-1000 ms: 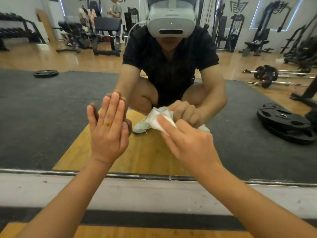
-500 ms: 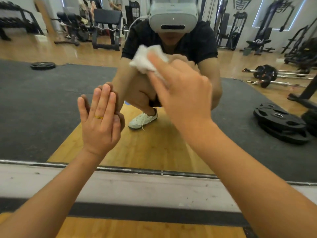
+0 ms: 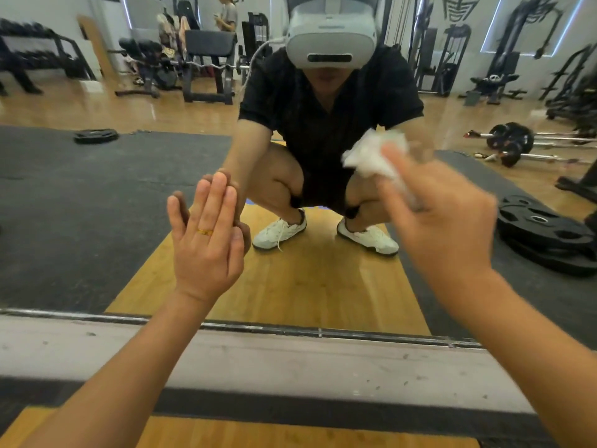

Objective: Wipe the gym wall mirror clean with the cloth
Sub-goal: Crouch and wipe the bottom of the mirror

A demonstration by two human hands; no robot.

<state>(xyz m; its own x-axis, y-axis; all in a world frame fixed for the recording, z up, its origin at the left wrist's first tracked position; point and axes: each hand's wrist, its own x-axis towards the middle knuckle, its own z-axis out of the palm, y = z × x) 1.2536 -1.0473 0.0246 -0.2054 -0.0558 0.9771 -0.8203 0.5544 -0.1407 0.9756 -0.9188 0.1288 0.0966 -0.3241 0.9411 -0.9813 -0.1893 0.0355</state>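
The wall mirror (image 3: 97, 221) fills the view above a grey ledge and reflects me squatting in front of it. My left hand (image 3: 206, 244) lies flat on the glass at centre left, fingers straight and together, a gold ring on one finger. My right hand (image 3: 442, 221) is blurred at centre right and presses a crumpled white cloth (image 3: 371, 156) against the mirror, fingers curled round part of it. The cloth sticks out above and left of the fingers.
A metal strip (image 3: 290, 331) edges the mirror's bottom, above a grey wall band (image 3: 290, 367) and dark skirting. Wooden floor (image 3: 258, 434) lies below. The reflection shows weight plates, barbells, benches, machines and another person far back.
My right hand with the cloth has swept from high at the centre down and to the right across the glass. My left hand has stayed flat in the same place.
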